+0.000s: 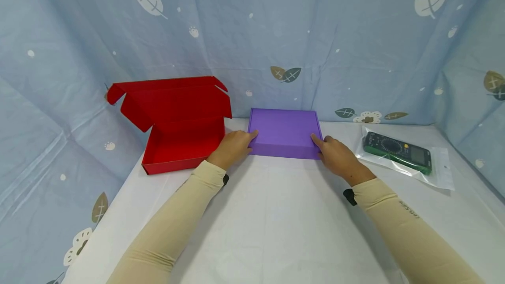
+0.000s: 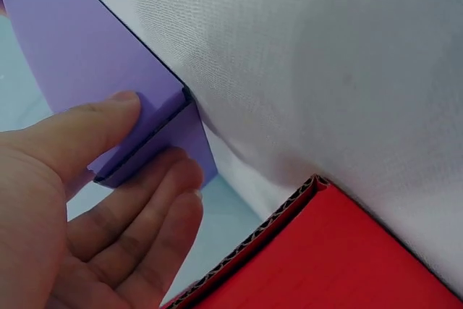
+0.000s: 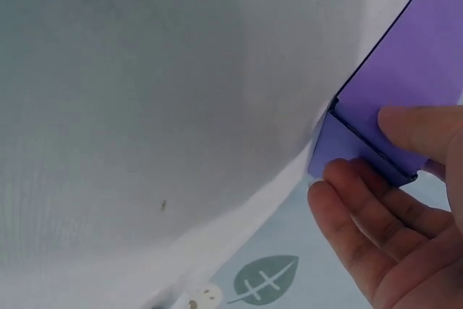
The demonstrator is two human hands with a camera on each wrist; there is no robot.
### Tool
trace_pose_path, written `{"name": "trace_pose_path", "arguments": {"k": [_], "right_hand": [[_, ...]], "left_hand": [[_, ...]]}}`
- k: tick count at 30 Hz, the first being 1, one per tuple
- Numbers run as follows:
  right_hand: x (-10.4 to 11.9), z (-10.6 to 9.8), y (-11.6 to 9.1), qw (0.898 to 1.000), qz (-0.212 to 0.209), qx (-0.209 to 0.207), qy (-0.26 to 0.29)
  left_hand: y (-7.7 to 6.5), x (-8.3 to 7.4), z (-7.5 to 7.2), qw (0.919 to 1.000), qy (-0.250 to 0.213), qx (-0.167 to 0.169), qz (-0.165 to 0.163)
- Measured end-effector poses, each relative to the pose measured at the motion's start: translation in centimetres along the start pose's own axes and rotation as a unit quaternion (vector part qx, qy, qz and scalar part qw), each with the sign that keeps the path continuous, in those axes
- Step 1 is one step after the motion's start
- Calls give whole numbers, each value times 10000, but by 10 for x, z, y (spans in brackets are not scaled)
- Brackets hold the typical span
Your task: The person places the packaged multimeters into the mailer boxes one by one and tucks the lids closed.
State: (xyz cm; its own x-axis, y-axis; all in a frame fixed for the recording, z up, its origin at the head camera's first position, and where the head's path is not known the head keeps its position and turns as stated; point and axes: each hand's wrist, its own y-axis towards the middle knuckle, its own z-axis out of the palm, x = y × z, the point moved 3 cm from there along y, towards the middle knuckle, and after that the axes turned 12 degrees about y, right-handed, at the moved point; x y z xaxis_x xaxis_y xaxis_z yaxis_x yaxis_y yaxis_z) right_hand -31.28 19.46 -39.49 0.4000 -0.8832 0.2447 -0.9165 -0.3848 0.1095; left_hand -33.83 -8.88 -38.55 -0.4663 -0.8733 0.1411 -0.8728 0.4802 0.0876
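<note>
1. head: i see a flat purple cardboard box [image 1: 285,128] on a white cloth [image 1: 268,214].
2. left wrist: left hand [image 2: 130,233] pinches one end; uneven lifting could tip it, imo.
3. right wrist: right hand [image 3: 401,240] grips the other; squeezing hard might dent it.

The left hand [image 2: 79,255] pinches a purple box [image 2: 94,63] — fingers [image 2: 173,215] against its end — near a red cardboard box [image 2: 325,258].

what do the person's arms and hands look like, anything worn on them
Beige sleeves cover both arms down to the wrists, with small dark lettering near each cuff. A small black piece shows beside each wrist. The left hand and right hand have no gloves or rings visible.
</note>
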Motion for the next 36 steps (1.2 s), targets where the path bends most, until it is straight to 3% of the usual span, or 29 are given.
{"name": "trace_pose_path", "arguments": {"k": [6,10,15,21,29,36], "right_hand": [[-7,0,-7,9995,155,43,279],[-12,-1,-19,9989,255,-209,341],[-24,-11,-33,9971,408,-599,245],[-61,-22,-47,9941,939,-509,175],[-112,-33,-66,9860,1597,-96,465],[-148,-37,-80,9788,1992,108,466]], "left_hand": [[-4,0,-1,9997,205,10,-106],[-15,2,-11,9993,160,-226,-235],[-41,12,-28,9950,329,-809,-489],[-76,27,-34,9872,348,-1274,-899],[-100,43,-25,9890,91,-1062,-1024],[-108,47,-18,9899,105,-1043,-950]]}}
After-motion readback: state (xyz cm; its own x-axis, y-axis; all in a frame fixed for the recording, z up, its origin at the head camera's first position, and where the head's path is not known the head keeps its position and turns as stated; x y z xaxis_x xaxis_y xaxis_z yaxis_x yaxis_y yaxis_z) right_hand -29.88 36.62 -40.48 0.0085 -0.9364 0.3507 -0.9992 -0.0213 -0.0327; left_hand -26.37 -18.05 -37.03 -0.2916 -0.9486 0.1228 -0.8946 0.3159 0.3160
